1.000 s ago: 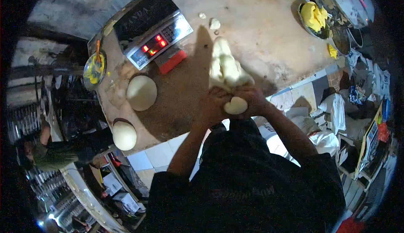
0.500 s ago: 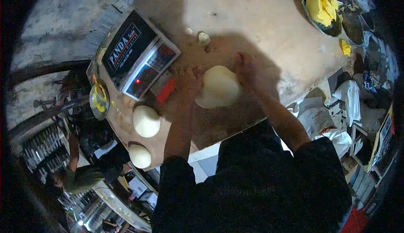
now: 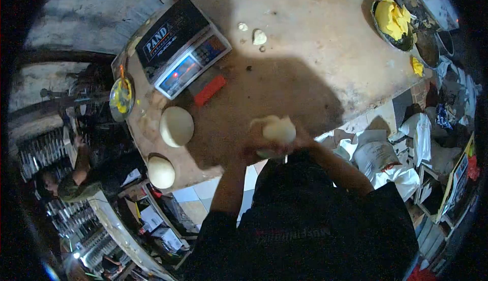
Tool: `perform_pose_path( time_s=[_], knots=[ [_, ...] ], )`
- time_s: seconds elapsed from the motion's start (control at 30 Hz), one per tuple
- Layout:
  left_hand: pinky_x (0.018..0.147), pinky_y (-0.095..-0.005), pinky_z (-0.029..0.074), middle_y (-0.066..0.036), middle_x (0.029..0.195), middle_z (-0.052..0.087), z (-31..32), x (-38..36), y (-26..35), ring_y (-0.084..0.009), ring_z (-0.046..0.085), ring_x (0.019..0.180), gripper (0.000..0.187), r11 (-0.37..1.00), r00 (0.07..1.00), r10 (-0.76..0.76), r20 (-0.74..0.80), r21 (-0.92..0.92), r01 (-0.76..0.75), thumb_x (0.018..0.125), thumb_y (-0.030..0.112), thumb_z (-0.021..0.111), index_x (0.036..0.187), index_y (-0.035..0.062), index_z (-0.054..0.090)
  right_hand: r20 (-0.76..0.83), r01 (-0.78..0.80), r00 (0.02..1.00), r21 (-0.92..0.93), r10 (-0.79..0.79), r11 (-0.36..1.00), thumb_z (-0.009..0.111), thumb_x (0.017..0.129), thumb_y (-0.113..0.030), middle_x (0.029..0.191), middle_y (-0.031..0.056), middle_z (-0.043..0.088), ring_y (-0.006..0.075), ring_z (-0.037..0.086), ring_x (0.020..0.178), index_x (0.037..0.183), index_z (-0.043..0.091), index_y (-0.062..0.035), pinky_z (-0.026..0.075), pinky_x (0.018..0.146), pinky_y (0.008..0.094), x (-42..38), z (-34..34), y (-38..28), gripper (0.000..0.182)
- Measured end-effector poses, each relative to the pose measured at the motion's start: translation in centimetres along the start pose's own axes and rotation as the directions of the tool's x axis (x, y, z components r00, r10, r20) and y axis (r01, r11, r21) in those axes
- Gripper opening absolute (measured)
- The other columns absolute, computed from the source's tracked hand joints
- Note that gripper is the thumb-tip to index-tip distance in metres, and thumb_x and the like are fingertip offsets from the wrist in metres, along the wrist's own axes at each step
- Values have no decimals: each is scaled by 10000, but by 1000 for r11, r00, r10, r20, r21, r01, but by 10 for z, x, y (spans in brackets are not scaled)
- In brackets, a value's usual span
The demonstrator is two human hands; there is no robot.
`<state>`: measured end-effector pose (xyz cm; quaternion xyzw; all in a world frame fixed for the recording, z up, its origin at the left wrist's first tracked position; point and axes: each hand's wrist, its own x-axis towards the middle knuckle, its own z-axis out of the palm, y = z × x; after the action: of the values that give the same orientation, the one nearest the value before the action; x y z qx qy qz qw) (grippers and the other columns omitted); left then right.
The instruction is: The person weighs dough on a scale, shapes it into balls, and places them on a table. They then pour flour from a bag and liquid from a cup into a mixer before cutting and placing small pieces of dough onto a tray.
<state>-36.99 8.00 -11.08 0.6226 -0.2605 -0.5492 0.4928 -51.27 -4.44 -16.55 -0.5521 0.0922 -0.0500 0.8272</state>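
A pale lump of dough (image 3: 278,129) is held between my two hands, close to my body above the table's front edge. My left hand (image 3: 250,151) cups its left and lower side, fingers blurred and partly hidden. On the right side, my right hand (image 3: 303,139) presses against it, also blurred. Two smooth dough balls rest at the table's left: a larger one (image 3: 177,127) beside the scale and another (image 3: 161,173) near the corner. Small dough bits (image 3: 259,37) lie farther back on the board.
A digital scale (image 3: 183,47) stands at the left, with a red-and-grey flat piece (image 3: 209,90) before it. A yellow-smeared dish (image 3: 122,98) is on the left edge. A bowl of yellow fat (image 3: 394,19) sits back right. Another person (image 3: 76,179) is at lower left.
The dough has been lifted off the board and brought toward my body, and looks more folded together. Both hands have moved back with it. The view has shifted slightly.
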Motion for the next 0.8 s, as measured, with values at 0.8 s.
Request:
perform_pose_path(
  time_s=[0.8],
  knots=[
    [938,-440,452,-178,1080,634,-46,144,-20,-336,598,1031,707,724,913,180,-367,677,130,729,513,771,1215,39,571,-434,-414,901,-856,5,308,634,839,-496,1141,237,624,386,593,1060,1230,575,-45,424,950,493,138,-139,-21,600]
  ],
)
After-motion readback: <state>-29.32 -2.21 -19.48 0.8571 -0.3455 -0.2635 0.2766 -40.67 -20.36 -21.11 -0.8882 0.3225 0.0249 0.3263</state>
